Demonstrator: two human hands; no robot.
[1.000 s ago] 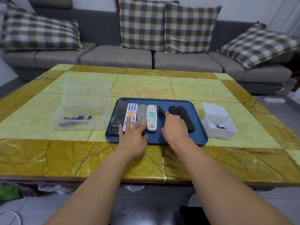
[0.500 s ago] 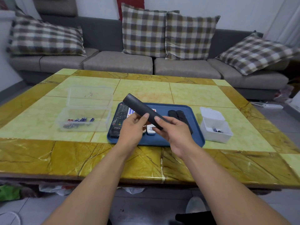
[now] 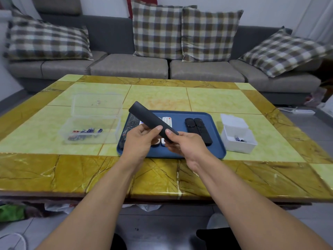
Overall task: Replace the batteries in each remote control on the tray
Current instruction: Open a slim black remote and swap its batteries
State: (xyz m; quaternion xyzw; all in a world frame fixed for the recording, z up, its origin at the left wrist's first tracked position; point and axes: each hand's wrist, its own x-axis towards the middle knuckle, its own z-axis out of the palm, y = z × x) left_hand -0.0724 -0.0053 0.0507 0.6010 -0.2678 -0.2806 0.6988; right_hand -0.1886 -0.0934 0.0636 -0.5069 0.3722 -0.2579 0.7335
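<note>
Left hand: we see our left hand [image 3: 139,139] raised above the near edge of the tray, fingers curled under and thumb pressed on top of the black remote, gripping its near half.
Right hand: our right hand [image 3: 187,145] grips the near end of the same remote, thumb on top, fingers wrapped beneath.
Black remote: the black remote [image 3: 149,120] is held in the air over the tray, plain back side up, slanting from our hands away to the far left.
Tray: the blue tray [image 3: 214,148] lies on the table near its front edge; we make out a dark remote [image 3: 130,123] at its left, light-coloured remotes [image 3: 167,121] partly hidden behind our hands, and two black remotes [image 3: 197,129] side by side at the right.
Clear box: a clear box [image 3: 90,130] with its lid open stands left of the tray, with batteries [image 3: 86,132] in it.
White box: a white box [image 3: 237,139] stands just right of the tray, holding a few batteries.
Table: the table [image 3: 162,177] has a yellow-green tiled top with a darker border.
Sofa: beyond it we see a grey sofa [image 3: 129,69] with checked cushions [image 3: 156,29].
</note>
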